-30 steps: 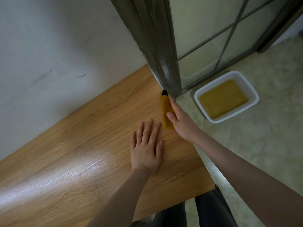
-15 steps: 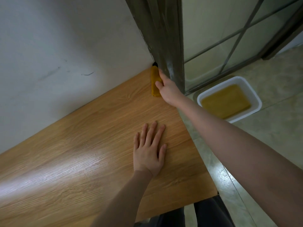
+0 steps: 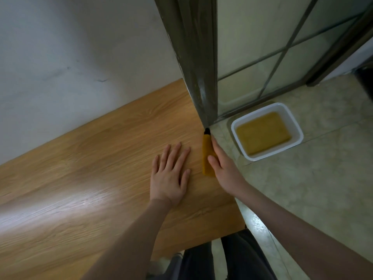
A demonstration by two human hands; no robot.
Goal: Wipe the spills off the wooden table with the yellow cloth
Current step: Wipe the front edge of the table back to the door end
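Observation:
The yellow cloth (image 3: 207, 156), folded into a narrow strip with a black tag at its far end, lies along the right edge of the wooden table (image 3: 90, 168). My right hand (image 3: 224, 168) grips the cloth from the table's edge, thumb on top and fingers over the side. Flat on the tabletop just left of the cloth rests my left hand (image 3: 169, 174), fingers spread, holding nothing. No spill is plain to see on the wood.
A white basin (image 3: 296, 128) of yellowish liquid stands on the tiled floor to the right. A dark door frame (image 3: 193, 67) meets the table's far right corner, and a pale wall runs along the back. My legs show below the near edge.
My right hand has slid the cloth back along the table's right edge from the far corner by the door frame toward me. The left hand stays flat on the table.

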